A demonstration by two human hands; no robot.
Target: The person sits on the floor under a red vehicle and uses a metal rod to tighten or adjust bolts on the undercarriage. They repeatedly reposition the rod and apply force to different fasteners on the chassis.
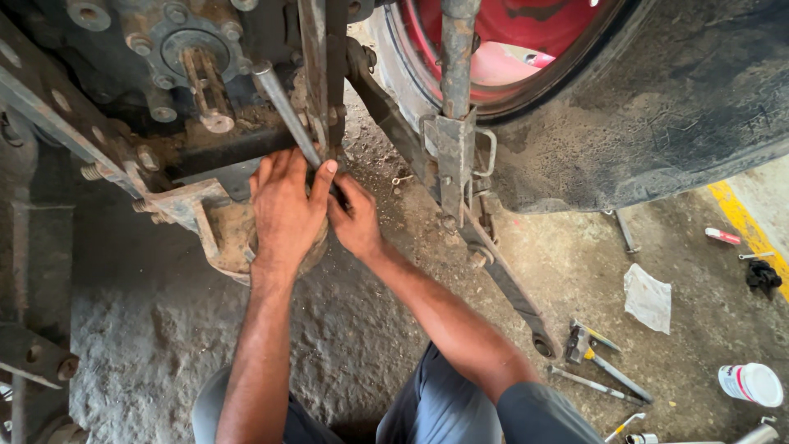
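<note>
Steel rod (283, 111) is gripped by left hand (283, 205), steadied by right hand (355, 218) fingers pinched at its base, against tractor hitch (201, 210).

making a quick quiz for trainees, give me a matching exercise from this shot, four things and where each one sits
Things
1. left hand
2. white rag
3. hammer
4. white tub

Places
A. on the floor at the far right, near the bottom edge
B. flat on the floor below the big tyre
C. on the machine's metal, by the silver rod
D. on the floor just past the end of the long link arm

Pairs: 1-C, 2-B, 3-D, 4-A
</note>
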